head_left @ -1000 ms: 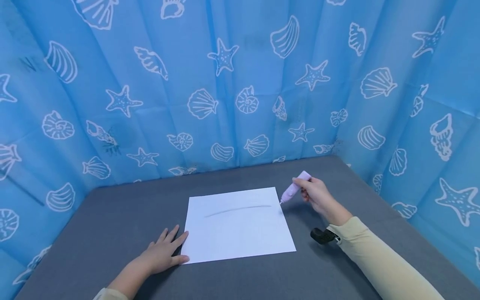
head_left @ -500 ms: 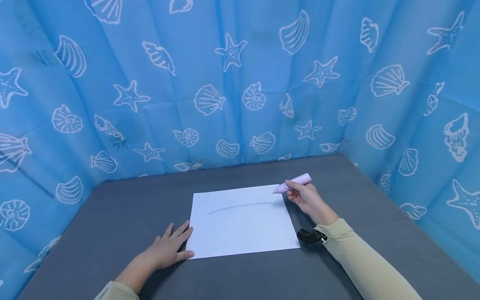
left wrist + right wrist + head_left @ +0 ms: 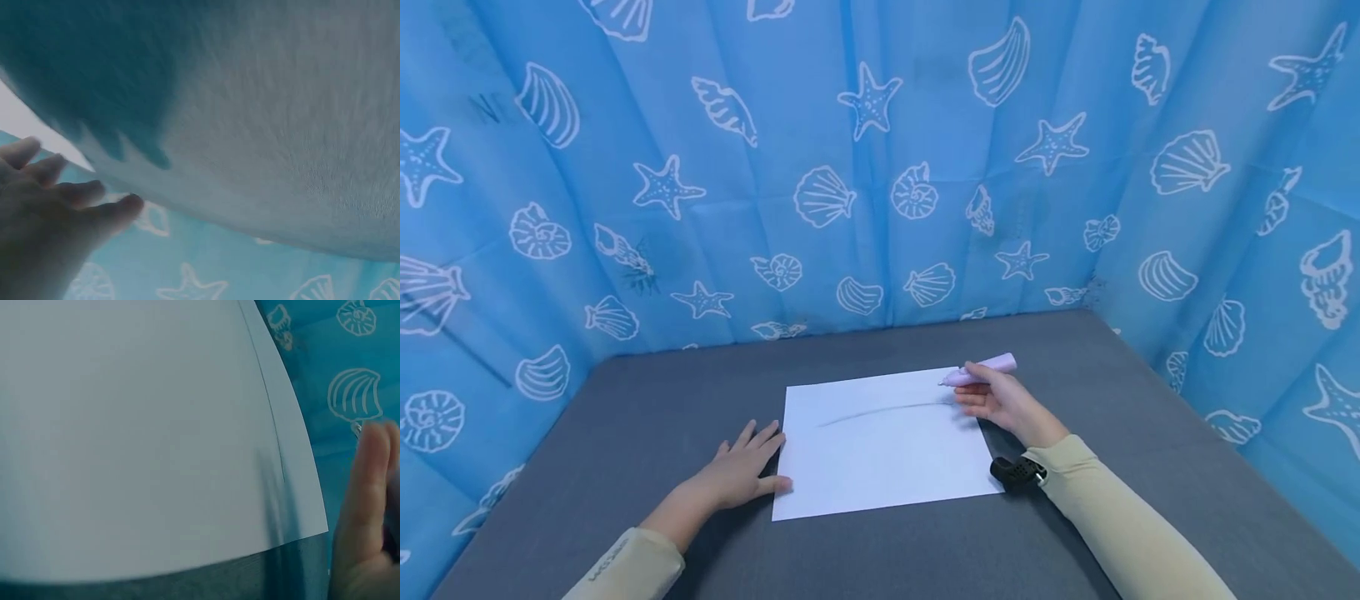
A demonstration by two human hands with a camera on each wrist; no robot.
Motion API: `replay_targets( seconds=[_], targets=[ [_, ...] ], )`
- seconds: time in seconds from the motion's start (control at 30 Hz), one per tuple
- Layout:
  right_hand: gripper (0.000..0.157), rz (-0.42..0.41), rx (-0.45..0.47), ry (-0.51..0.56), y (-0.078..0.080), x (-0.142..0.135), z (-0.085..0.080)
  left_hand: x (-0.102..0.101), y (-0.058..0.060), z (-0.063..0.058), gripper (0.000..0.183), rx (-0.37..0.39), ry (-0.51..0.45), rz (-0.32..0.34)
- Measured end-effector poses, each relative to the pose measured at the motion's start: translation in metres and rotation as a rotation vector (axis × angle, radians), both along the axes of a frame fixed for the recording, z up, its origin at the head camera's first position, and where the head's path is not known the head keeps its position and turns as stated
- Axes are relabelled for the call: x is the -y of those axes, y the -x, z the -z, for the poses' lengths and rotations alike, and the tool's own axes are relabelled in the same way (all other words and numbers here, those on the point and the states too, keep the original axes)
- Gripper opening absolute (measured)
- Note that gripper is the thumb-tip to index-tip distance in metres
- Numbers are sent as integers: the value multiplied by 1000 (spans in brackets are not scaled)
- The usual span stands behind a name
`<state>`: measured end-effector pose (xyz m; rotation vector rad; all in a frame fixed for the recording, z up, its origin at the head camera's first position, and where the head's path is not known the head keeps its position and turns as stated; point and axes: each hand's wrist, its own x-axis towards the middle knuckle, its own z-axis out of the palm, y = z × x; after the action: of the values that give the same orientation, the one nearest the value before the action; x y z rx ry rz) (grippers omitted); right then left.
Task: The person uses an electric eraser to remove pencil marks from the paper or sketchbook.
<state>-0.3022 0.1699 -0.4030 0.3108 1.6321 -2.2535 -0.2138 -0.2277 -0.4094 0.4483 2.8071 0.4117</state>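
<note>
Pale beige sleeves (image 3: 1120,508), dark lettering (image 3: 608,560) on the left, black device (image 3: 1013,473) at right cuff (image 3: 1067,454)

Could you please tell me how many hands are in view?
2: the left hand is at the left edge of the sheet, and the right hand is near its far right corner, holding the lilac tool.
</note>
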Motion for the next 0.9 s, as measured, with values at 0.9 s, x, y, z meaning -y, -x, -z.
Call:
replay_targets(
  seconds=[0.9],
  targets=[
    [23, -72, -70, -327, 14, 3, 5, 9, 46, 5, 111, 110, -10, 45]
  ],
)
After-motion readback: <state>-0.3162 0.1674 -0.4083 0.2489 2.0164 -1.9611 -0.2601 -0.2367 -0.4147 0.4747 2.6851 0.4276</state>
